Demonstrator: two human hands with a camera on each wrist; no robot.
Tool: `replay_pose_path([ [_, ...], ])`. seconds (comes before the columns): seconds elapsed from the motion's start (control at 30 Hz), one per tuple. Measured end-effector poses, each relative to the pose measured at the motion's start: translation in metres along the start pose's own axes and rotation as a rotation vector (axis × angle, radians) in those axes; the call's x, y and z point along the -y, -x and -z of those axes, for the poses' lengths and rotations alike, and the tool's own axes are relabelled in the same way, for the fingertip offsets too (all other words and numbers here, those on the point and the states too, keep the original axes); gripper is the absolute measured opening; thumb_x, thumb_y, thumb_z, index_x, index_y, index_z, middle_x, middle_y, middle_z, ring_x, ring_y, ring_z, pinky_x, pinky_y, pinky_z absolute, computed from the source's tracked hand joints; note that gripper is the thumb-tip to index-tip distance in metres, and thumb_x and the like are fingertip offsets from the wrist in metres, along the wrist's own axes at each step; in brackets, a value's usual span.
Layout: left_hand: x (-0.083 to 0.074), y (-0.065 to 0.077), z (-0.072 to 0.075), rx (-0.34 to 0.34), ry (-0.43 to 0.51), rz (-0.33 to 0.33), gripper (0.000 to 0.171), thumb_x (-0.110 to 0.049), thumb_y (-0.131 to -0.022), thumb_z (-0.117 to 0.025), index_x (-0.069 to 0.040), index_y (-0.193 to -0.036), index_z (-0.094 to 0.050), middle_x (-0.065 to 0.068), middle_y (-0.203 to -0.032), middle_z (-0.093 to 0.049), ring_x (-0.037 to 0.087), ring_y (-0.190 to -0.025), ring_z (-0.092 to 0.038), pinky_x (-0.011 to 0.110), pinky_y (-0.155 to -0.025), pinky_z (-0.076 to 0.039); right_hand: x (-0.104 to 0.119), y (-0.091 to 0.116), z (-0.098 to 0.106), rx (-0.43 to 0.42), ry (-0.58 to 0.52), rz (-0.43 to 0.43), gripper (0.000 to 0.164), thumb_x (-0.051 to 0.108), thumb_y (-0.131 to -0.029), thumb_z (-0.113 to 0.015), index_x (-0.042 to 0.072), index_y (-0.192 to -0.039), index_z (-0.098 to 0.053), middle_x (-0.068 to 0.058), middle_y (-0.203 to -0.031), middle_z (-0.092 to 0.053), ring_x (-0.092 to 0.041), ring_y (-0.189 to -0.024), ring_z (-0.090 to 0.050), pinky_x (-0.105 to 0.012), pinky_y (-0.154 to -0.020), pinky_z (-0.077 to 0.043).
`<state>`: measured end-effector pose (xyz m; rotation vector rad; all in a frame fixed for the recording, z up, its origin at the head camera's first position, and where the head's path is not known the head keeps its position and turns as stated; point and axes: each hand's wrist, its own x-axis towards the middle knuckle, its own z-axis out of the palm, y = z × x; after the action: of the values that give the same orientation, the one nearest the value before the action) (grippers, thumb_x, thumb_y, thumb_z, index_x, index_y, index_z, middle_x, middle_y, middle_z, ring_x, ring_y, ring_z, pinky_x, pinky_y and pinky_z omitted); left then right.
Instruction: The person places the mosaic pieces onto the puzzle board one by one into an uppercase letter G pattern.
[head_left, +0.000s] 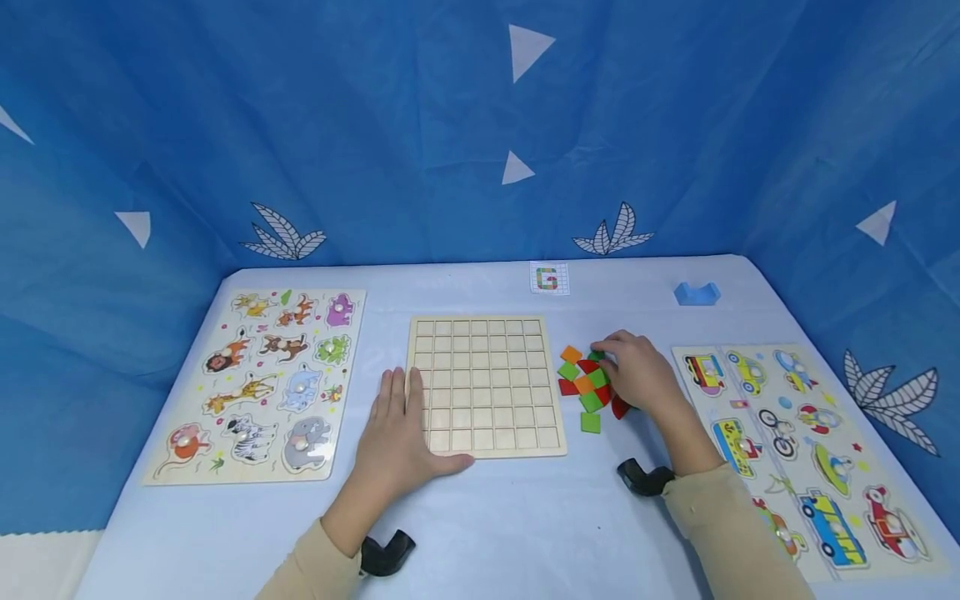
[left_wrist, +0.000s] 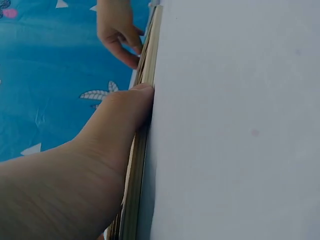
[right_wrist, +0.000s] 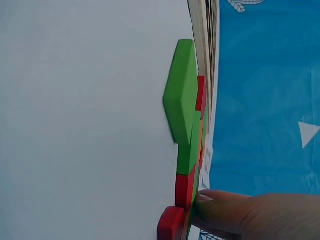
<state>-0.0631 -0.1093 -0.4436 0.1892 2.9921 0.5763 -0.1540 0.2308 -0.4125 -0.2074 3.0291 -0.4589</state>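
Observation:
A square wooden grid board (head_left: 480, 387) lies in the middle of the table. My left hand (head_left: 393, 437) rests with straight fingers along its left side, the thumb spread over the front edge; the left wrist view shows that thumb (left_wrist: 132, 102) against the board's edge. To the right of the board is a loose cluster of red, green and orange pieces. My right hand (head_left: 637, 371) reaches over its far right side, pinching a green piece (head_left: 596, 355) between thumb and index finger. A green square piece (right_wrist: 182, 90) lies nearest the right wrist camera, with red pieces (right_wrist: 171, 222) beyond.
An animal puzzle board (head_left: 255, 387) lies at the left, a vehicle puzzle board (head_left: 802, 458) at the right, partly under the right sleeve. Behind the grid board is a small pattern card (head_left: 550, 278). A blue notched block (head_left: 697, 294) stands at the back right.

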Motion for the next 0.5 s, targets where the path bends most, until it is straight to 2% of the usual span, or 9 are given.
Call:
replay_pose_path([
  [0.27,0.004,-0.001,-0.006,-0.03,0.033,-0.023,0.147,-0.087,-0.057,-0.069,0.003,-0.157,-0.009,0.024,-0.166,-0.004,0.04,-0.155,0.001,0.055,-0.124,-0.016,-0.005,-0.005,0.001,0.018,-0.07,-0.05,0.032,0.016,-0.091,-0.072,0.008,-0.122,-0.068,-0.017,-0.124,-0.063,-0.036,-0.116,-0.054,-0.055,-0.101,-0.049],
  [0.4,0.005,-0.002,-0.01,-0.061,0.043,-0.029,0.147,-0.088,-0.057,-0.068,0.001,-0.158,-0.009,0.023,-0.166,-0.005,0.038,-0.155,0.0,0.055,-0.124,-0.016,-0.01,-0.008,0.003,0.036,-0.124,-0.081,0.029,0.018,-0.09,-0.073,0.01,-0.118,-0.066,-0.015,-0.116,-0.063,-0.031,-0.105,-0.056,-0.049,-0.091,-0.055],
  [0.5,0.006,-0.002,-0.012,-0.082,0.043,-0.032,0.147,-0.089,-0.057,-0.066,0.001,-0.158,-0.009,0.022,-0.166,-0.005,0.037,-0.155,0.0,0.055,-0.124,-0.016,-0.012,-0.009,0.004,0.04,-0.154,-0.098,0.026,0.021,-0.09,-0.073,0.012,-0.113,-0.064,-0.011,-0.105,-0.064,-0.027,-0.094,-0.056,-0.038,-0.077,-0.056],
])
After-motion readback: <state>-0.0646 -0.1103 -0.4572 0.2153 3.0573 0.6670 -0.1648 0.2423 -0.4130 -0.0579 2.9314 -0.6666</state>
